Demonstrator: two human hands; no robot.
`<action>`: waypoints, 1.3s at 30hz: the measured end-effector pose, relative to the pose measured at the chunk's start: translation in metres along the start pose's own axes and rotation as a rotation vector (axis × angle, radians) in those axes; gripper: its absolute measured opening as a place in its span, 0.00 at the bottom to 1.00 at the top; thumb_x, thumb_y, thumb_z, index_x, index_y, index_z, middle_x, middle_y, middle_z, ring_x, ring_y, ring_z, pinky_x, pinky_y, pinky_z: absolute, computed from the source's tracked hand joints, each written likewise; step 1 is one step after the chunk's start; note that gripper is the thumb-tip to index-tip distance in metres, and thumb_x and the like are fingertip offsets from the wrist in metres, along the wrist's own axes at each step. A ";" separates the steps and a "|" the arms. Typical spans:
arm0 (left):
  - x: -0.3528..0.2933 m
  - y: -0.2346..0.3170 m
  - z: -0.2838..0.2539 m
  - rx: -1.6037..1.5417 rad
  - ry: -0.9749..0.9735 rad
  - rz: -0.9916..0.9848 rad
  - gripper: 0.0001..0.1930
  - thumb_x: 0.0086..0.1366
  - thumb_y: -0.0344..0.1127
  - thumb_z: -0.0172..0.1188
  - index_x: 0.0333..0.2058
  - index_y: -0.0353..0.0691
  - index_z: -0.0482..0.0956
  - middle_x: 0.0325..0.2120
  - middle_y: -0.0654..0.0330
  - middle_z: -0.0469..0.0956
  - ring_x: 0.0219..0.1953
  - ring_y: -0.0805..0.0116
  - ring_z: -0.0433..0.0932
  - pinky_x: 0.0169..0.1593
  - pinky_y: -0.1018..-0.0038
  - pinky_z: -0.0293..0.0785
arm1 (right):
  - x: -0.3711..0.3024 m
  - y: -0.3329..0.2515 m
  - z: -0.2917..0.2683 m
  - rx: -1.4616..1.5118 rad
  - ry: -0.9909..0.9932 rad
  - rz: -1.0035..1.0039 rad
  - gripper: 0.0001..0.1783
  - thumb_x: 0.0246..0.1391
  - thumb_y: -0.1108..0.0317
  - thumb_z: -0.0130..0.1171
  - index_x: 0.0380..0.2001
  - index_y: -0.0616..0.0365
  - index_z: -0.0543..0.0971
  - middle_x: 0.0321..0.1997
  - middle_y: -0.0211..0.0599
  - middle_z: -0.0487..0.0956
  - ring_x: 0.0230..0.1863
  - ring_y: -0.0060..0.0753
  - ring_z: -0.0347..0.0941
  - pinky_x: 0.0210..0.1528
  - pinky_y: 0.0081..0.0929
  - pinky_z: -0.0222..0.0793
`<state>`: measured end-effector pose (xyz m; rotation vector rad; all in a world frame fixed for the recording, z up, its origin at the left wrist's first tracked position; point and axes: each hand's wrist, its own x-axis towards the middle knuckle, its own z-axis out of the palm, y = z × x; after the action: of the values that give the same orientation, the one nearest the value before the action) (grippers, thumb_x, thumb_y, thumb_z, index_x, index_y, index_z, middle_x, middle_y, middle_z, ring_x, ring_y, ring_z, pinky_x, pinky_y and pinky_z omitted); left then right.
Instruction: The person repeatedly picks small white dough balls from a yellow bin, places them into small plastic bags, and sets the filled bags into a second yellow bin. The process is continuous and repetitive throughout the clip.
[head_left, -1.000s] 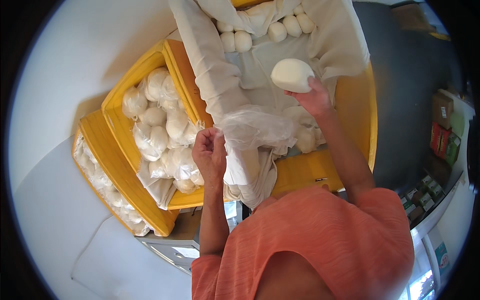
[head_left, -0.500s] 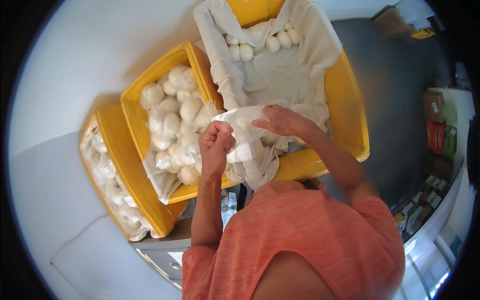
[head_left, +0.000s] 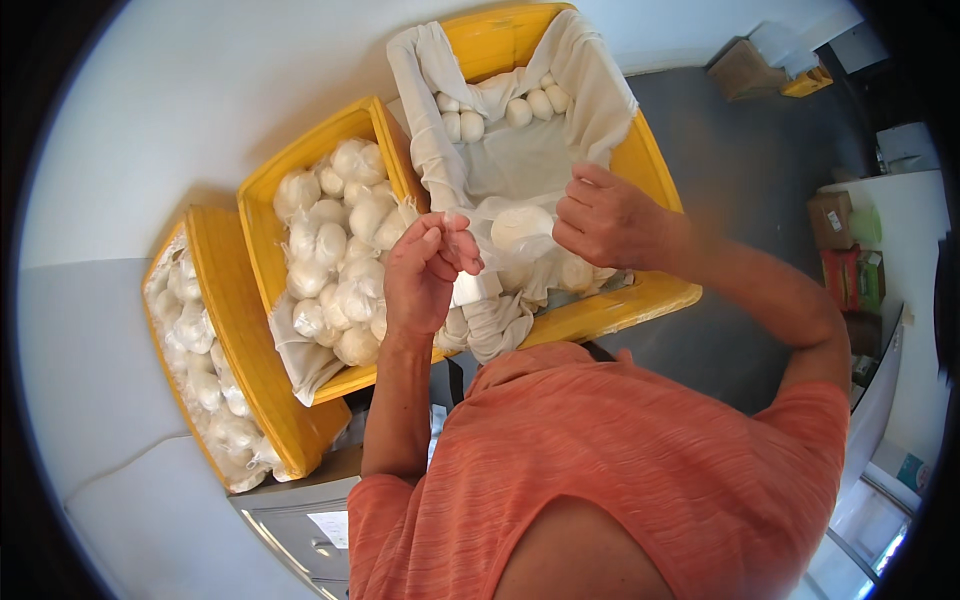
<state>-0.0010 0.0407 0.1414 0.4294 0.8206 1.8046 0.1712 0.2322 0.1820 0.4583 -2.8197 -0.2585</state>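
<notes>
Our white bun (head_left: 521,229) looks smooth through the clear bag (head_left: 484,225) our right hand (head_left: 612,220) clenches; left hand (head_left: 425,268) curls, grip unclear.

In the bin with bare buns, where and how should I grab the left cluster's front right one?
Probably grip that bun by its rounded top and near side, coming from the near right: a neighbour sits close on its left, while bare cloth lies in front and to its right.

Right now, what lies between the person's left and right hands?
In the head view, a clear plastic bag with a white, rounded bun-like piece, seemingly inside it, lies between the left hand and right hand.
</notes>
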 end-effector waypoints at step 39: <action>-0.074 -0.107 -0.050 0.969 0.101 -0.256 0.16 0.58 0.33 0.61 0.44 0.36 0.74 0.38 0.56 0.75 0.37 0.68 0.76 0.39 0.75 0.74 | 0.040 -0.063 -0.042 2.343 0.358 -0.053 0.02 0.49 0.77 0.58 0.28 0.60 0.77 0.36 0.52 0.78 0.35 0.38 0.76 0.34 0.25 0.71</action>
<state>0.0672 -0.0220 0.0371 0.7995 1.7244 1.0998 0.1651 0.1543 0.2174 0.6646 -1.3036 2.6881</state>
